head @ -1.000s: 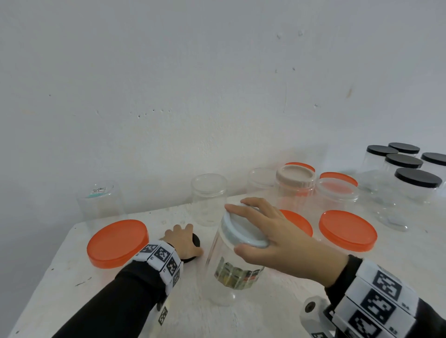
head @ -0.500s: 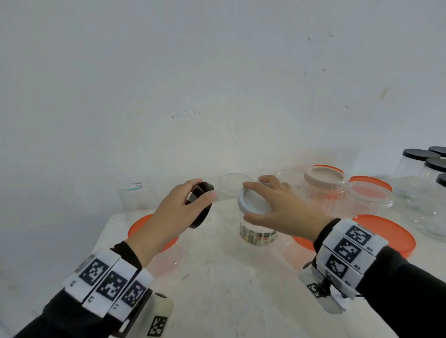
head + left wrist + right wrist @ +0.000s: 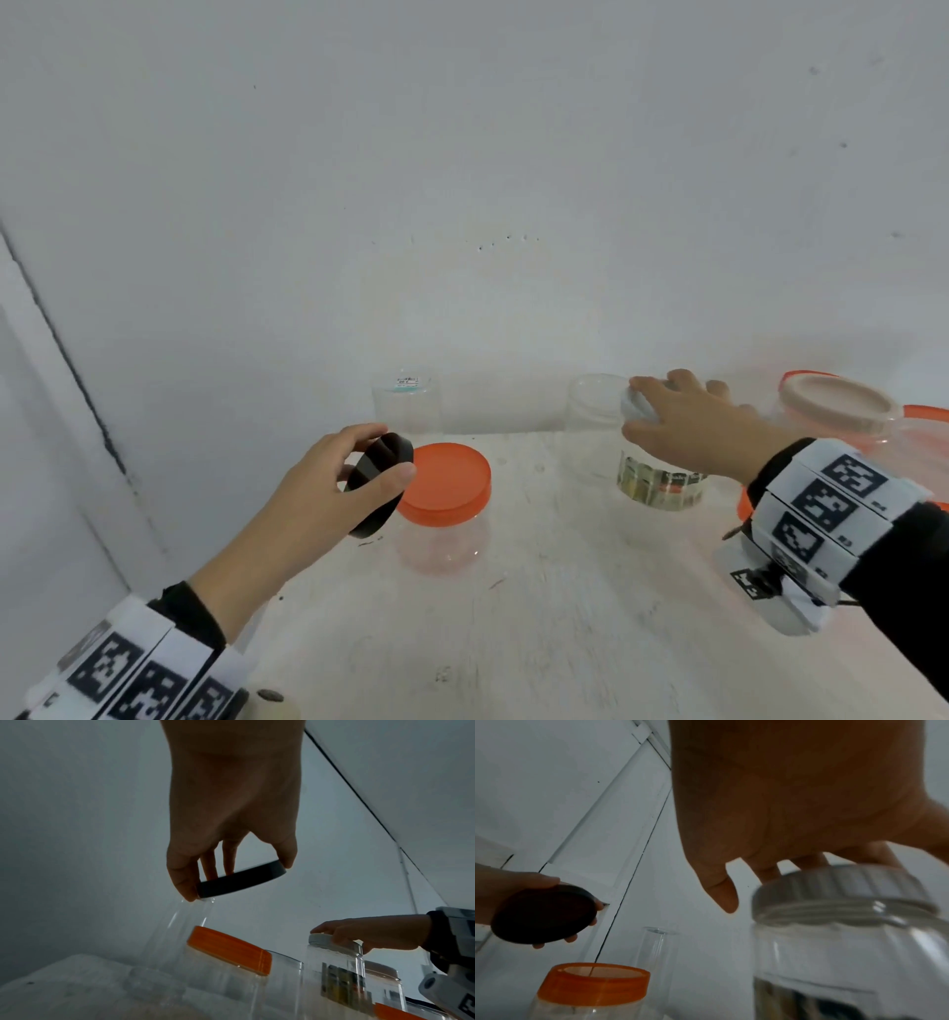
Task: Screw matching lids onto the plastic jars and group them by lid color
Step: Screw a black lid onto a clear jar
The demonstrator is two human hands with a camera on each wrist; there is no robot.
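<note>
1. Since the frame half a second ago: the left hand (image 3: 328, 493) carries the black lid (image 3: 380, 483) further from the labelled jar, so the two hands now sit well apart; the right hand (image 3: 703, 426) keeps its hold on the white lid (image 3: 634, 406).
2. Black lid: round, shallow, matte plastic with a smooth rim. Held off the table, tilted on edge in the head view, open side toward the palm. Thumb on one rim, fingers curled on the opposite rim.
3. The black lid hangs just beside and above the orange-lidded jar (image 3: 444, 514), overlapping its left edge in the head view.
4. Orange-lidded jar: clear plastic body, upright, flat ribbed-edge orange cap.
5. Labelled jar (image 3: 660, 483): clear plastic, upright, long axis vertical, printed label band low on the body, screw threads visible under the lid in the right wrist view.
6. White lid: round, ribbed side wall, seated on the labelled jar's mouth; right-hand fingers curl over its top and rim.
7. Behind: an open clear jar (image 3: 590, 411) just left of the labelled jar; a clear tumbler-like jar (image 3: 405, 406) at the wall.
8. Far right: a beige-lidded jar (image 3: 837, 406), partly cut off.
9. Table (image 3: 513, 616): white, scuffed, matte.
</note>
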